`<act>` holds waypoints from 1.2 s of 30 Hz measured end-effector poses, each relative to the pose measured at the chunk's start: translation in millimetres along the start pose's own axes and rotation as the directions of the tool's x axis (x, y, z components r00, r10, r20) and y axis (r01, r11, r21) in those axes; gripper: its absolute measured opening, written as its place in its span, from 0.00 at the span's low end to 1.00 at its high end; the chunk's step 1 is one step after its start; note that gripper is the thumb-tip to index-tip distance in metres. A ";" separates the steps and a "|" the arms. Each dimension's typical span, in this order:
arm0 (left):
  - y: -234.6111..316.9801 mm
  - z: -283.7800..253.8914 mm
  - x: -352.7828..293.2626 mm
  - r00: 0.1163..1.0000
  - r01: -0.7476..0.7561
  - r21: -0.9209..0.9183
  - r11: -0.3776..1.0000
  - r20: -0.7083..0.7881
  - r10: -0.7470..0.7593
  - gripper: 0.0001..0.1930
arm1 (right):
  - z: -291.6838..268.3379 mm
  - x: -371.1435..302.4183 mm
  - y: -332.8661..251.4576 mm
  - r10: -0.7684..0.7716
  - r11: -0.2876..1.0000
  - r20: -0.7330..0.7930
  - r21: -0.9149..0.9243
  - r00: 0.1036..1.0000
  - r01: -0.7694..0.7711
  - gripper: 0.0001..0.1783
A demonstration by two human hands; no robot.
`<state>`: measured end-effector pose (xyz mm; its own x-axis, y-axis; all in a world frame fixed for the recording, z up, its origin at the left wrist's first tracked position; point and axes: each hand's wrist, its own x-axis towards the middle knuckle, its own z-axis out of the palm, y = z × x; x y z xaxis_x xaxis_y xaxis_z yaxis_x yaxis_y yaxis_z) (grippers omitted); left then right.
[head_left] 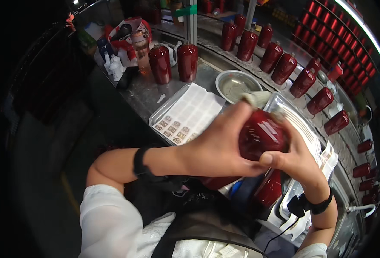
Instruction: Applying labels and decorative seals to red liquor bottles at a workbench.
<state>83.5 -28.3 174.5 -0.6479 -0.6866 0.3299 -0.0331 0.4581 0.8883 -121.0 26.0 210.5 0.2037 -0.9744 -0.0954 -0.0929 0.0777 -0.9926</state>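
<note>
Between both hands I hold a glossy dark red bottle [260, 134] over the near side of the worktable. My left hand [218, 146] wraps round its left side. On the other side, my right hand [301, 161] is closed with the thumb across the lower front. Part of the bottle is covered by my fingers. Just left of it, a white sticker sheet [196, 105] with gold-brown labels along its near edge lies on a metal tray [154, 119]. Below my hands, close to my body, is another red bottle [270, 189], partly hidden.
Beyond my hands stand a metal bowl [219, 81] and a pale cloth [262, 98]. Two red bottles [187, 62] and a pinkish drink bottle [141, 51] stand at the back left. Several more red bottles line the conveyor [258, 64]. At right lies a second tray [277, 98] with striped sheets.
</note>
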 end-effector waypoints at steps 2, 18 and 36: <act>-5.6 -29.6 -11.8 0.991 0.011 0.008 1.000 -0.134 -0.010 0.51 | -9.1 0.5 -3.2 -0.012 0.981 0.052 -0.192 0.999 0.022 0.59; -282.3 -270.5 -51.2 0.495 0.413 0.487 0.770 -0.829 0.259 0.49 | -247.7 -93.8 99.5 -0.100 0.949 -0.821 -0.249 0.562 -0.195 0.19; -149.9 -49.4 302.0 0.938 0.323 0.438 0.839 -0.265 -0.222 0.45 | -202.4 -71.2 107.4 -0.250 0.907 -0.701 -0.411 0.668 -0.092 0.24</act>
<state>-69.7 -332.2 156.7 -0.3987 -0.8957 0.1970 -0.5699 0.4102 0.7120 -342.7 61.0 125.8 -0.5242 -0.8179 0.2371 -0.5035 0.0731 -0.8609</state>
